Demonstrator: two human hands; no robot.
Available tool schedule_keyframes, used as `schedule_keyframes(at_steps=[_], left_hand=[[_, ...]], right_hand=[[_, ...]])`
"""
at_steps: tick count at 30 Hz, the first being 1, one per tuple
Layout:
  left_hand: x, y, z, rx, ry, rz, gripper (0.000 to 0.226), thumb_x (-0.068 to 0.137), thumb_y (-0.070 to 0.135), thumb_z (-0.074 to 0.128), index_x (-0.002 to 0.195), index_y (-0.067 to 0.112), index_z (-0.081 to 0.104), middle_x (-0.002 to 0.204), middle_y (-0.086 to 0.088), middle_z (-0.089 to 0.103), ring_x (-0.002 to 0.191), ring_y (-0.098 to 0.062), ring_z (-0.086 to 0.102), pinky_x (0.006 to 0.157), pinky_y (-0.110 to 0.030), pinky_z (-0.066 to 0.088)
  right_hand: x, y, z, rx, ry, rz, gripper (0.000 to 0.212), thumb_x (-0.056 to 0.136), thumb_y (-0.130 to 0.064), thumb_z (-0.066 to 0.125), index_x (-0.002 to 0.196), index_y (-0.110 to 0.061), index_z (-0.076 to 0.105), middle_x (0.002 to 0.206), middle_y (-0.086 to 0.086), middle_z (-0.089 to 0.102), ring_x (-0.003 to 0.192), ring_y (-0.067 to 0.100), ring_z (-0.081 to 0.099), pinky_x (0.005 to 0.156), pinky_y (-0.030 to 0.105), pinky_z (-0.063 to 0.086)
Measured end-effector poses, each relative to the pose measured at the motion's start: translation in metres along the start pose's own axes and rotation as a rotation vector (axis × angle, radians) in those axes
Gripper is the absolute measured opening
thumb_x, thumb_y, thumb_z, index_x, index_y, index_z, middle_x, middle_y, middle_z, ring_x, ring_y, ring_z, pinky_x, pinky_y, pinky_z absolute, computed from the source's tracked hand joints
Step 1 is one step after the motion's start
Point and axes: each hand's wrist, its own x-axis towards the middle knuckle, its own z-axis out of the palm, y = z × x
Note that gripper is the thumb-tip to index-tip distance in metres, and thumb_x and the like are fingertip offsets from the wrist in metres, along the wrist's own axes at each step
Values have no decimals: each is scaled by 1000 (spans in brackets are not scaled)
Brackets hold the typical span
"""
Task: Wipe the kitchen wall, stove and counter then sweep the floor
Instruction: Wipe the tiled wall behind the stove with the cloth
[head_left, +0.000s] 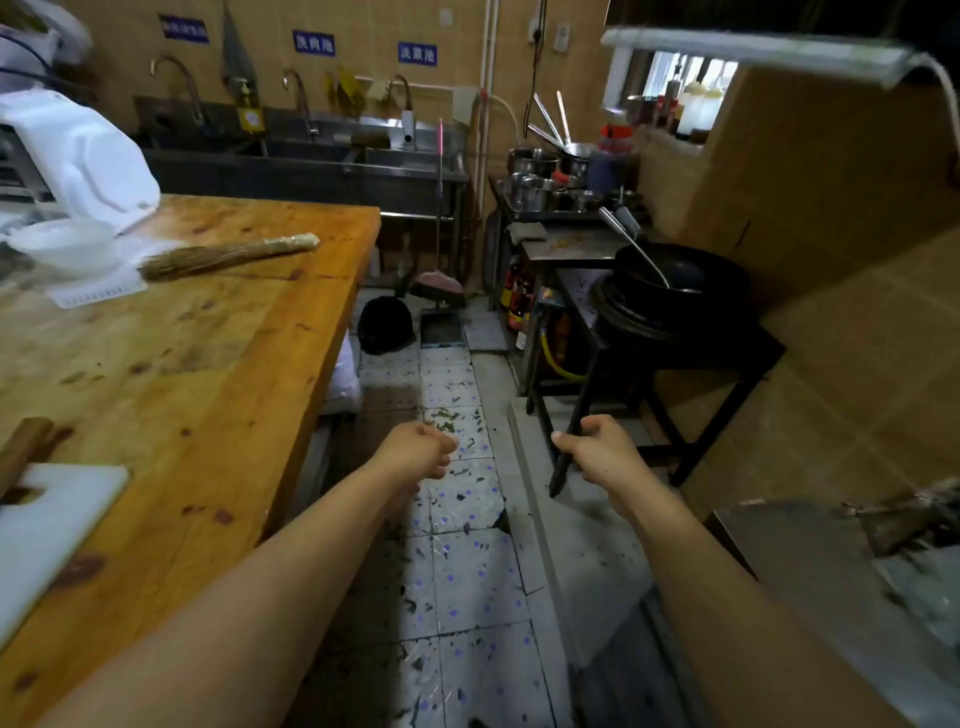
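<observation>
While both bare forearms reach forward over the aisle, the head view shows the left hand (415, 449) with its fingers loosely curled and holding nothing, and the right hand (597, 454) likewise loosely curled and empty, just in front of a leg of the black stove stand (670, 353). The two hands hang apart above the tiled floor (467, 571), which is strewn with dark scraps. On the left runs the long wooden counter (208, 364), stained in places; a straw hand brush (223, 255) lies across its far part, a white cutting board (47, 535) sits at its near edge, and a white bowl (65, 244) stands beside a white appliance. On the right a black wok (691, 280) with a ladle rests on the stove, against the tan tiled wall (857, 218). At the aisle's far end a pink broom (439, 280) and a dustpan (441, 327) stand near the steel sinks (311, 161).
</observation>
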Motion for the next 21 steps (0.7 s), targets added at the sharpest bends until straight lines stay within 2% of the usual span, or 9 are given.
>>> schedule_keyframes(at_steps=[5, 8, 10, 12, 14, 17, 19, 21], left_hand=[[37, 17, 10, 31, -3, -8, 6, 89, 20, 60, 87, 15, 59, 88, -8, 60, 76, -21, 56, 92, -45, 44], [66, 38, 23, 42, -28, -2, 7, 90, 19, 59, 86, 13, 58, 89, -10, 59, 76, -22, 55, 85, -39, 42], [89, 55, 33, 45, -24, 6, 8, 91, 18, 58, 86, 12, 59, 89, -10, 59, 80, -24, 56, 90, -38, 44], [106, 74, 41, 67, -11, 26, 8, 91, 19, 57, 89, 12, 61, 92, -10, 61, 83, -24, 57, 85, -36, 45], [130, 94, 49, 64, 1, 37, 10, 92, 19, 56, 84, 13, 60, 95, -11, 62, 84, -24, 58, 78, -34, 44], [162, 123, 57, 69, 15, 51, 10, 92, 20, 54, 87, 13, 59, 95, -9, 61, 84, -22, 58, 63, -28, 36], [181, 137, 59, 67, 13, 50, 10, 92, 21, 55, 91, 12, 58, 98, -9, 61, 86, -22, 58, 67, -30, 38], [203, 153, 58, 51, 23, 47, 10, 93, 20, 56, 87, 11, 56, 101, -11, 60, 89, -23, 58, 72, -32, 41]], right_hand=[[33, -5, -5, 8, -15, 6, 61, 88, -31, 63, 139, -15, 35, 140, 7, 43, 121, 27, 49, 95, 41, 46], [69, -14, -8, 26, -17, 12, 63, 87, -31, 64, 140, -15, 33, 139, 10, 45, 121, 28, 50, 101, 45, 44], [95, -24, -12, 23, -25, 2, 63, 88, -31, 63, 141, -14, 33, 139, 11, 45, 122, 29, 49, 103, 46, 42], [119, -35, -17, 16, -20, -30, 62, 89, -31, 62, 141, -13, 33, 142, 9, 41, 125, 29, 46, 105, 44, 40], [148, -48, -24, 8, -21, -58, 63, 89, -31, 62, 142, -12, 33, 145, 8, 39, 129, 28, 42, 106, 41, 38], [193, -68, -34, -12, -18, -87, 63, 88, -31, 63, 141, -11, 35, 143, 9, 42, 128, 27, 43, 104, 39, 38], [217, -80, -36, -22, -17, -94, 62, 88, -30, 63, 140, -11, 36, 142, 9, 43, 127, 27, 44, 103, 38, 38], [242, -91, -35, -14, -24, -97, 61, 89, -30, 63, 140, -10, 36, 141, 9, 42, 126, 27, 45, 103, 38, 39]])
